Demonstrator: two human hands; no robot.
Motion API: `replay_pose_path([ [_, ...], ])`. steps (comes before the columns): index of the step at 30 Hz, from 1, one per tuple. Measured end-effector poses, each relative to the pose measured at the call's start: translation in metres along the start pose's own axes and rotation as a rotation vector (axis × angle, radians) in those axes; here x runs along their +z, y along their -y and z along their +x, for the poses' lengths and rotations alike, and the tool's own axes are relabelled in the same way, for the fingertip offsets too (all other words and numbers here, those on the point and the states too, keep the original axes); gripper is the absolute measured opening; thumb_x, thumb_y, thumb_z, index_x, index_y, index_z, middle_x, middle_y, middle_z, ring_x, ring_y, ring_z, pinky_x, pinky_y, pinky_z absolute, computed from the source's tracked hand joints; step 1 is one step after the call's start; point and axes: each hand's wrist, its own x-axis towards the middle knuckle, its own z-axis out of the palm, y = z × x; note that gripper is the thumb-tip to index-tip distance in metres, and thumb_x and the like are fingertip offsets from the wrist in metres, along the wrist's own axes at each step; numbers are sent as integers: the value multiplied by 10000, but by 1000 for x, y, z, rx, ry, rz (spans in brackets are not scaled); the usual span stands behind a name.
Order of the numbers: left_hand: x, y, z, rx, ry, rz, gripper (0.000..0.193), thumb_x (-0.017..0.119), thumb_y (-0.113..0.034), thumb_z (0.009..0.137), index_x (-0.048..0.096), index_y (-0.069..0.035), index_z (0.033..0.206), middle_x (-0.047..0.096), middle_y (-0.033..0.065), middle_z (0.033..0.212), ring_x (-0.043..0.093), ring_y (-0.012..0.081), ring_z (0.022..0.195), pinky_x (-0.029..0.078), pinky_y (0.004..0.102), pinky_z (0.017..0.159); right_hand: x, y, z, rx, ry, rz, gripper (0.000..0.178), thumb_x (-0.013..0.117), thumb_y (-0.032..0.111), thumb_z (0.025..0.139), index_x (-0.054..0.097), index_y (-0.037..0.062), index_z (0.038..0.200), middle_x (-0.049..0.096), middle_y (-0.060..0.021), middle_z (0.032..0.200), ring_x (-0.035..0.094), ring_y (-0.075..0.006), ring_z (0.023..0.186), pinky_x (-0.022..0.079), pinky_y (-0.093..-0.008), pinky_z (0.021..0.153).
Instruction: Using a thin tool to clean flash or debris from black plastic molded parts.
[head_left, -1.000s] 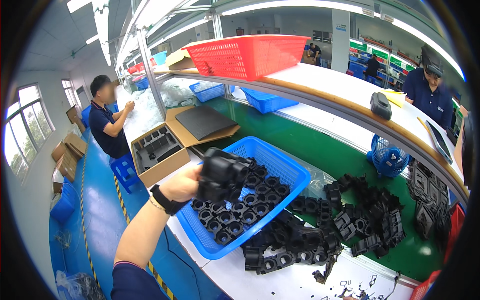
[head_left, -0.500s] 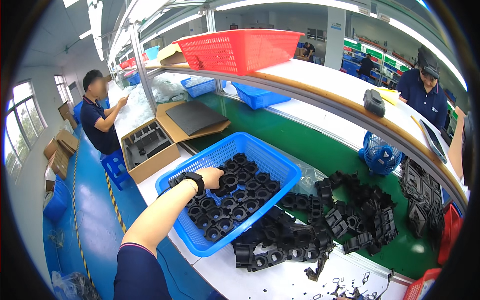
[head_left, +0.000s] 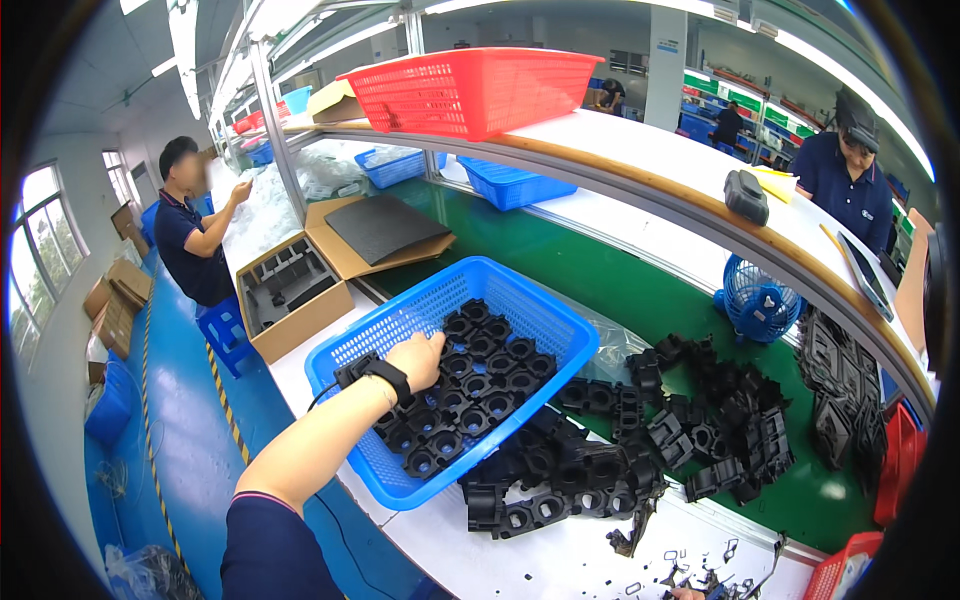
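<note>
- Lots of parts (head_left: pixel 492 395) already in basket (head_left: pixel 560 325)
- big heap (head_left: pixel 600 470) still outside, on table (head_left: pixel 560 572)
- left hand (head_left: pixel 416 362) over parts, can't tell grip
- right hand (head_left: pixel 688 594) barely showing, can't tell

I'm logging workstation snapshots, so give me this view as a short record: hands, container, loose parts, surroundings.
Left hand: in the blue basket, fingers at the black parts; grip unclear
Right hand: only a sliver at the lower edge; grip unclear
Basket contents: black parts with round openings
Loose parts: a black heap to the right of the basket
Cardboard box: open, beyond the basket to the left
Red basket: on the raised shelf
</note>
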Motion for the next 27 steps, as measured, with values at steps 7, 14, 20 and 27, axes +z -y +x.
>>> replay_pose_path([
  [7, -2, -53, -31, 257, 245, 31, 363, 663, -246, 751, 611, -36, 1043, 671, 200, 850, 659, 358, 835, 522, 441, 743, 2, -10, 0, -9, -36, -31, 231, 502, 217, 993, 610, 37, 896, 436, 63, 611, 366, -26, 520, 268, -181, 468],
  [14, 4, -46, -29, 220, 185, -22, 297, 642, -202, 719, 632, -22, 954, 672, 204, 849, 654, 359, 864, 516, 449, 770, 4, 9, -5, 29, -49, -16, 230, 500, 216, 993, 584, 41, 869, 446, 51, 603, 372, -27, 520, 276, -187, 466],
  [20, -52, -12, -33, 47, 360, -1104, 455, 637, -175, 794, 581, 1, 1210, 693, 66, 947, 658, 160, 838, 516, 290, 707, -3, -7, -5, -26, -50, -96, 246, 496, 219, 993, 581, 41, 846, 450, 45, 606, 371, -37, 522, 285, -207, 466],
  [27, -79, -9, -74, 291, 374, -2108, 790, 795, -125, 697, 393, -40, 1372, 525, 167, 1279, 559, 285, 1159, 508, 422, 942, 2, -15, 3, -57, -25, -146, 259, 495, 227, 994, 629, 8, 957, 462, 42, 623, 390, -42, 540, 302, -208, 482],
])
